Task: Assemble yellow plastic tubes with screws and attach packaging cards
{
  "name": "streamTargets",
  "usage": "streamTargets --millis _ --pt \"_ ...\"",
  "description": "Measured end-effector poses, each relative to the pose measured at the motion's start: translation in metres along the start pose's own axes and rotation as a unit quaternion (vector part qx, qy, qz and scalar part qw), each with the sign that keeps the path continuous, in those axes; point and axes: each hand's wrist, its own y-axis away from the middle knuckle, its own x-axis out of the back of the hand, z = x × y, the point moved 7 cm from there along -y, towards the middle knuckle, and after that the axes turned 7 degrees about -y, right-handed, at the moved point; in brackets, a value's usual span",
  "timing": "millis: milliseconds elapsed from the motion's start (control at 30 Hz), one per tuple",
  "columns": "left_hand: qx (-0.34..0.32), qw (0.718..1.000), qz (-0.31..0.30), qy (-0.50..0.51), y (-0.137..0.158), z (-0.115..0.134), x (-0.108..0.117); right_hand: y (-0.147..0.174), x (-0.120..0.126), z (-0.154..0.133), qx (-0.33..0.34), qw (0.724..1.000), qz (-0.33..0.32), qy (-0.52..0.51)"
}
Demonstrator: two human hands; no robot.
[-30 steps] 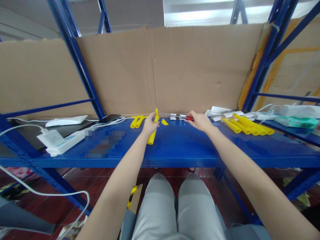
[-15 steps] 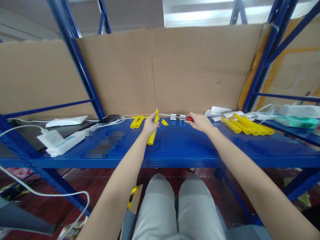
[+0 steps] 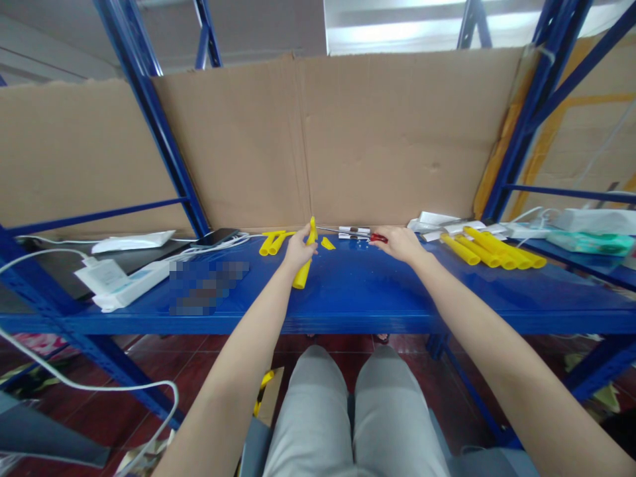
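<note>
My left hand (image 3: 299, 248) is closed around a yellow tube (image 3: 303, 274), which leans upright on the blue shelf with its narrow top end poking above the fingers. In my right hand (image 3: 401, 243) is a red-handled screwdriver (image 3: 379, 238), gripped by the handle. Its long thin metal shaft points left, and the tip reaches the upper part of the tube; whether it enters the tube I cannot tell. Between the hands lies a small yellow scrap (image 3: 327, 244). Small white pieces with dark marks (image 3: 354, 229) sit behind the shaft.
Two yellow tubes (image 3: 269, 244) lie left of my left hand. Several more yellow tubes (image 3: 489, 248) are at the right, beside white packets (image 3: 432, 221). A white power strip (image 3: 142, 279) with cables stands at left. Cardboard (image 3: 368, 139) closes off the back of the blue shelf (image 3: 368, 291).
The red handle has turned slightly in my right hand and shows more, and the metal shaft looks sharper. My left hand and the tube have hardly moved.
</note>
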Motion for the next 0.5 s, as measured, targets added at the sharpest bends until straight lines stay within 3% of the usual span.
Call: streamTargets --millis 300,500 --pt "-0.007 1.0 0.009 -0.008 0.0014 0.0013 0.0008 -0.0007 -0.0029 -0.0025 0.001 1.0 -0.005 -0.023" --pt "-0.014 1.0 -0.003 -0.012 0.0 -0.001 -0.0017 -0.0021 -0.0021 0.0035 -0.032 0.999 -0.003 -0.004"
